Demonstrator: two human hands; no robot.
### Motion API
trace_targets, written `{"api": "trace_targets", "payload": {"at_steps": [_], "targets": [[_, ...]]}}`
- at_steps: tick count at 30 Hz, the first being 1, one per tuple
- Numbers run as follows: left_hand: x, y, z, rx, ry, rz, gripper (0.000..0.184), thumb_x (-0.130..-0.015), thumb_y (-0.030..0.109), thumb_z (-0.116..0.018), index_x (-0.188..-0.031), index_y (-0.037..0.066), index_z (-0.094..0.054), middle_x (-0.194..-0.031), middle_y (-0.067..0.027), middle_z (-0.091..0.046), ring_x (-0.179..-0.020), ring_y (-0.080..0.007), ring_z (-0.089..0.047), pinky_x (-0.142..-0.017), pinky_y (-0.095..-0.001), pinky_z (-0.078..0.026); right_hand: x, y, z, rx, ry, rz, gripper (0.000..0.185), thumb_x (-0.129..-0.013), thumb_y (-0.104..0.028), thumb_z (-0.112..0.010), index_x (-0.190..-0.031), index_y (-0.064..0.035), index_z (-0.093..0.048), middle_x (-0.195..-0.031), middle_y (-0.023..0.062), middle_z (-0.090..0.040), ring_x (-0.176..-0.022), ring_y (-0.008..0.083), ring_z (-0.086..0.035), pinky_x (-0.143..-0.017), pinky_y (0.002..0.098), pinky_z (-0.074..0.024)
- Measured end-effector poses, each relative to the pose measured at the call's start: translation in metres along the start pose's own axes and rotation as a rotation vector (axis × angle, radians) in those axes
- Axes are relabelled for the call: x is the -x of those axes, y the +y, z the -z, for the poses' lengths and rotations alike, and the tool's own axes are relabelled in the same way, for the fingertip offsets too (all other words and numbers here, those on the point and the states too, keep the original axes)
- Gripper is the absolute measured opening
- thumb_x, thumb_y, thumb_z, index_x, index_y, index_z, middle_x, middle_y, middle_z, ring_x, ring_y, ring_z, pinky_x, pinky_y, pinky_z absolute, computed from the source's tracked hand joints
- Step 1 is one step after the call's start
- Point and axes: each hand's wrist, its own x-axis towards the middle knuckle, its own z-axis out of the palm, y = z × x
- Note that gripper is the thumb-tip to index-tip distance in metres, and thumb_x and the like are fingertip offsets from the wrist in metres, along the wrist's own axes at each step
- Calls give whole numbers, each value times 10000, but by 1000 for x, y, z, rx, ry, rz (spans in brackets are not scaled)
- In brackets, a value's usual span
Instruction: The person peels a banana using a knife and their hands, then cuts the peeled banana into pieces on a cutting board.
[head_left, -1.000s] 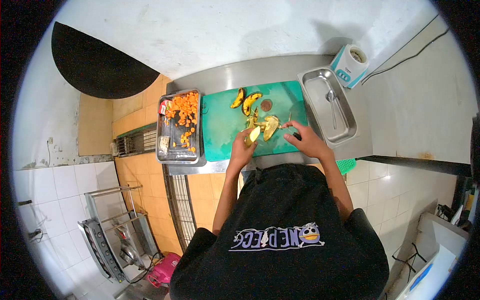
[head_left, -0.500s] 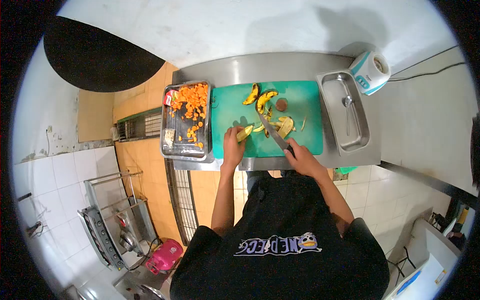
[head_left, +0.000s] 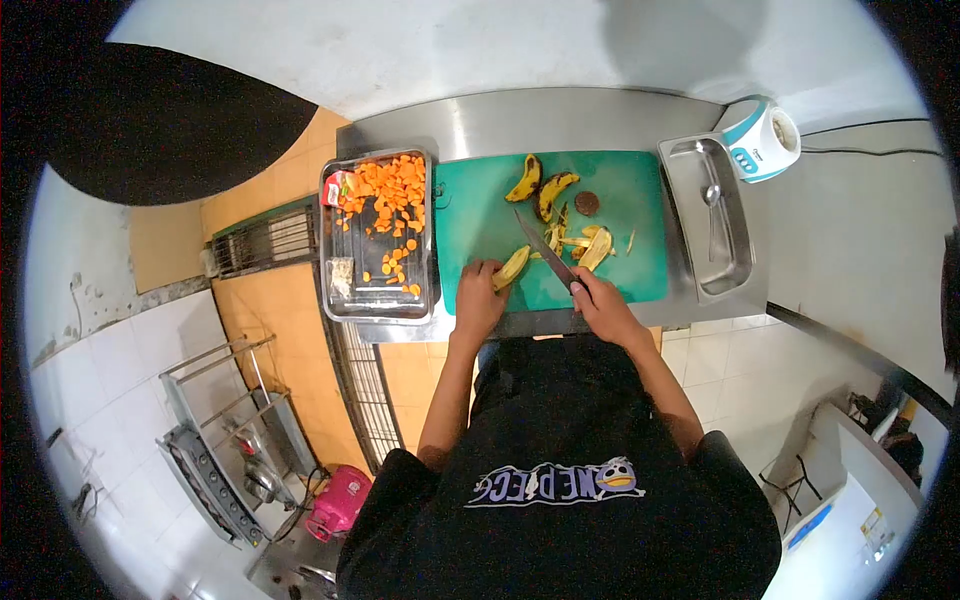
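Observation:
My left hand [head_left: 482, 298] is closed around the lower end of a peeled banana [head_left: 513, 266], which points up and right over the green cutting board [head_left: 480, 210]. In my right hand [head_left: 606, 312] is the handle of a kitchen knife [head_left: 543, 242]. Its blade slants up and left across the board, its tip above the banana and apart from it. Beside the blade lie opened banana peels [head_left: 597, 248]. Farther back are two unpeeled bananas, one on the left [head_left: 524, 178] and one on the right [head_left: 557, 193], both yellow with dark patches.
A round brown piece [head_left: 587, 204] lies on the board. To the left, a metal tray [head_left: 327, 250] holds orange carrot slices [head_left: 388, 188], a red packet [head_left: 335, 190] and a small clear packet [head_left: 341, 277]. On the right, a steel pan [head_left: 740, 235] contains a spoon [head_left: 711, 205], near a white-and-teal appliance [head_left: 768, 145].
The camera view has shifted, so the board appears farther right and slightly higher. More of the peeled banana shows beyond my left hand. Both hands keep their hold.

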Motion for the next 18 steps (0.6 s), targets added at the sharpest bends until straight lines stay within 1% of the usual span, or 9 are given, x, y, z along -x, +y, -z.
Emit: {"api": "trace_targets", "payload": {"at_steps": [2,3,5,8,9,11,15,17,18], "targets": [[-4,1,2,80,-11,52,322,-762,45,-741,-1068,27,-642,-1018,-191,-658,-994,-407,-603,-863,-491,-500,0,-6,-5,-112,58,-15,312,-1051,-222,-464,-1298,-36,-502,-773,113,-643,-739,235,-636,-721,394,-498],[-6,-1,3,104,-31,63,326,-768,66,-757,-1070,27,-640,-1016,-195,-665,-987,-406,-614,-853,-491,-504,-1,-9,-8,-99,57,-23,312,-1051,-222,-464,-1298,-36,-502,-773,113,-643,-739,235,-636,-721,394,-498],[-9,-5,3,143,-49,80,332,-774,86,-773,-1072,27,-638,-1014,-199,-672,-980,-405,-626,-843,-491,-508,-4,-13,-13,-118,63,-67,304,-1036,-218,-471,-1311,-90,-465,-753,188,-651,-777,446,-647,-716,541,-479],[-10,-11,2,284,-25,68,345,-790,116,-797,-1083,22,-642,-1016,-198,-677,-942,-407,-644,-818,-476,-513,-6,-19,-18,51,47,-36,327,-1033,-201,-466,-1338,-92,-422,-812,219,-655,-810,473,-639,-728,545,-476],[-9,-10,3,366,34,40,342,-795,122,-803,-1081,18,-648,-1010,-194,-677,-928,-400,-650,-804,-463,-515,-5,-23,-19,58,46,-38,327,-1033,-201,-466,-1338,-92,-422,-812,219,-655,-810,473,-639,-728,545,-476],[-9,-7,5,451,97,11,339,-800,128,-809,-1079,13,-655,-1004,-190,-678,-913,-394,-656,-790,-450,-517,-2,-30,-20,63,15,-35,342,-1028,-189,-469,-1349,-91,-410,-905,261,-658,-868,500,-630,-756,555,-479],[-5,3,8,490,173,10,317,-789,99,-821,-1051,2,-671,-977,-176,-675,-870,-351,-674,-745,-412,-528,9,-33,-22,95,2,36,367,-1021,-174,-471,-1371,-94,-391,-1010,302,-648,-940,521,-617,-799,575,-477],[1,12,8,504,224,22,317,-785,101,-829,-1043,2,-675,-968,-172,-674,-855,-336,-679,-728,-401,-531,14,-38,-21,60,-22,11,386,-1025,-136,-476,-1395,-66,-389,-1018,255,-660,-963,460,-645,-821,500,-480],[3,15,9,480,258,7,315,-783,102,-835,-1037,2,-678,-960,-170,-672,-847,-326,-682,-721,-395,-532,16,-39,-21,54,-24,26,386,-1025,-136,-476,-1395,-66,-389,-1018,255,-660,-963,460,-645,-821,500,-480]]}}
